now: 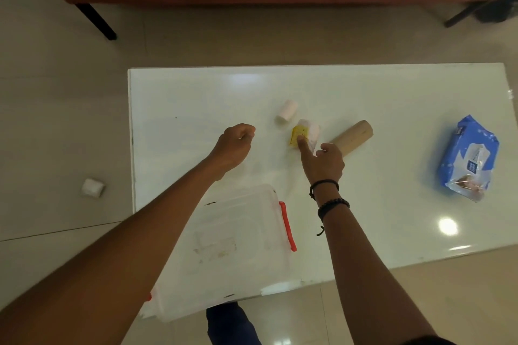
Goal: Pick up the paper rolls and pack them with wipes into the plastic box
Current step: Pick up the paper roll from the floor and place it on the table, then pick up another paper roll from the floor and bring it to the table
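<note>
The right hand (325,159) presses a finger on the yellow-labelled paper roll (307,134), seemingly not grasping it; the left hand (235,145) hovers loosely clenched, empty, above the counter (182,98).

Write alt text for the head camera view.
Seen from above, a person's right hand touches a yellow-labelled paper roll on a white table, while the left hand hovers loosely closed. A closed plastic box sits near, a wipes pack far right, another roll on the floor.
</note>
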